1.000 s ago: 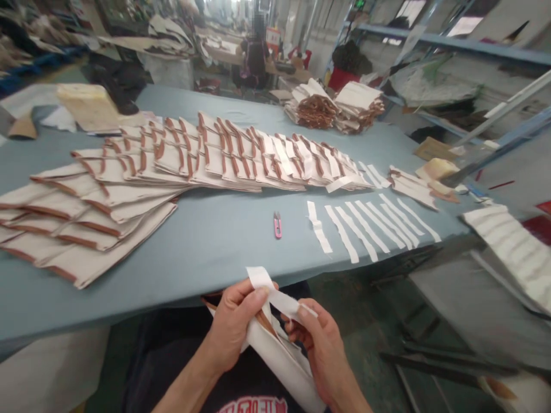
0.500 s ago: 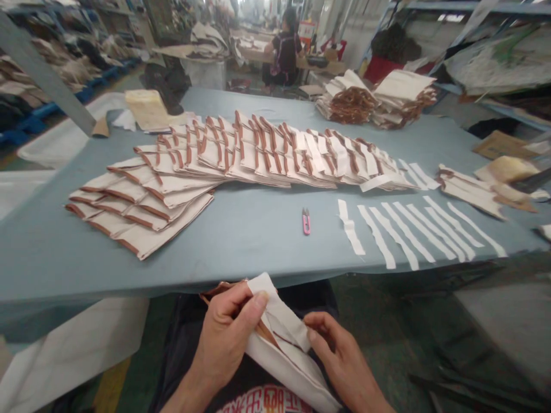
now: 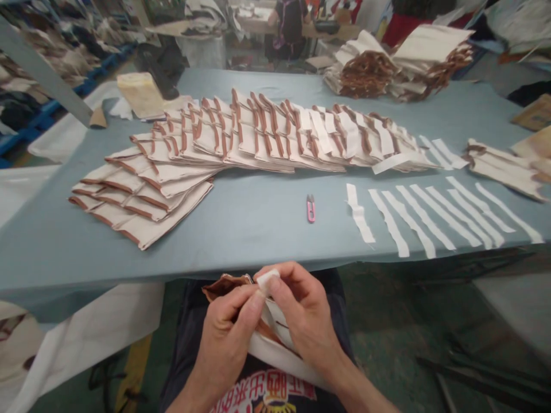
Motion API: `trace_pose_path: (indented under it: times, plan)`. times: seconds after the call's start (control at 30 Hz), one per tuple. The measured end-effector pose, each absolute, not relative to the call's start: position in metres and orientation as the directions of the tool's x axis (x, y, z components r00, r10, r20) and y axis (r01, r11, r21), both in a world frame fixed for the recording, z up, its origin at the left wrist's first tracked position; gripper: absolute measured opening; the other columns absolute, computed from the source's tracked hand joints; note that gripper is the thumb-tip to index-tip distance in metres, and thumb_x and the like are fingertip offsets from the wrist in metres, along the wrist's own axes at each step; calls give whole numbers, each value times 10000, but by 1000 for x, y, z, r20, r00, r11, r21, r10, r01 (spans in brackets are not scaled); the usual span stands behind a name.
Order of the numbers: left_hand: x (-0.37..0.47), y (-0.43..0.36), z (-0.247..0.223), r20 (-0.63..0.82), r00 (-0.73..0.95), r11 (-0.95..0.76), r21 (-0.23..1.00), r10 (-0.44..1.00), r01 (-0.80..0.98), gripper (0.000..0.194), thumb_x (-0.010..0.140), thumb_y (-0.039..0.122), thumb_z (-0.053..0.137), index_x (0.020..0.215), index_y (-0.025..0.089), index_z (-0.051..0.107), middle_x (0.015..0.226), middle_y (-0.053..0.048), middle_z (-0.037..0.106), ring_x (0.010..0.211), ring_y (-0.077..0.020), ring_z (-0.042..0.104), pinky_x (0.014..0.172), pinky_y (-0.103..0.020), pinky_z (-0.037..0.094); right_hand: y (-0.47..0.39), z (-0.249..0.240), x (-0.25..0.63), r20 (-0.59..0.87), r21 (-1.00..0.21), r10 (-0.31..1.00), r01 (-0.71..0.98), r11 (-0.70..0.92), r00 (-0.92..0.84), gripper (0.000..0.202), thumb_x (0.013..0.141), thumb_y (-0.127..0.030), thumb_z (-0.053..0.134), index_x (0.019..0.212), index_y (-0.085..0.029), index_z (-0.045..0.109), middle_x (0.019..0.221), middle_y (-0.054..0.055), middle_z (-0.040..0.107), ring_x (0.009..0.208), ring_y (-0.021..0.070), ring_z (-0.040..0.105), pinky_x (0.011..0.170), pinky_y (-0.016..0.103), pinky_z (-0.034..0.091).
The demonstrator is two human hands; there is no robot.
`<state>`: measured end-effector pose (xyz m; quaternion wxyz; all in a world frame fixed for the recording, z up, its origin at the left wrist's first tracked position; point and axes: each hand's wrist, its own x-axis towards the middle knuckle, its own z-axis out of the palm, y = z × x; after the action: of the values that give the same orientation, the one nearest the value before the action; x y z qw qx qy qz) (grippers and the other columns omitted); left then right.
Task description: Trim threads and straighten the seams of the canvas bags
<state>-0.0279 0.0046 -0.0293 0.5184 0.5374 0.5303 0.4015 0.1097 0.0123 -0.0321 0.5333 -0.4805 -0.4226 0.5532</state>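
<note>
While the right hand pinches a white fabric strip between thumb and forefinger, the left hand presses thumb and finger together on its lower edge; beneath both, over the dark-clothed lap, lies a brown-edged cream cloth piece; small pink snips lie on the blue-covered table.

Before you, the blue-covered surface carries a fanned row of brown-edged cream fabric pieces, pink thread snips, white strips and two fabric stacks.
</note>
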Motion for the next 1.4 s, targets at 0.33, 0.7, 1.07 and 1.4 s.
trace_pose_path:
  times: [0.33,0.7,1.07,1.4]
  plan:
    - [-59,-30,-72,-246,-66,254,940,967,226,607,1000,734,417,671,225,435,626,40,421,572,-141,363,523,-252,327,-12,-115,86,-418,-861,908,-336,-381,40,521,818,-696,724,805,-193,589,461,-120,383,389,53,261,377,181,219]
    - [-98,-44,-43,-301,333,130,883,894,451,376,1054,409,458,801,180,616,767,-7,661,687,-153,586,649,-245,426,-9,-102,108,-430,-877,903,-231,-422,-16,480,799,-644,768,806,-174,673,502,-79,456,432,64,323,410,206,230]
    - [-66,-7,-30,-168,441,42,958,881,283,304,1033,278,437,818,179,627,722,37,577,648,-123,496,605,-239,376,-13,-23,130,-252,-955,942,216,-205,-220,219,951,-352,642,832,-189,726,584,-48,565,494,79,425,453,201,290]
    - [-58,16,-23,-156,459,37,966,875,258,317,1047,289,442,887,182,694,819,9,667,750,-154,592,686,-249,441,5,-11,138,23,-866,976,484,127,-215,144,981,-228,614,884,-192,714,685,-27,706,530,92,576,527,207,385]
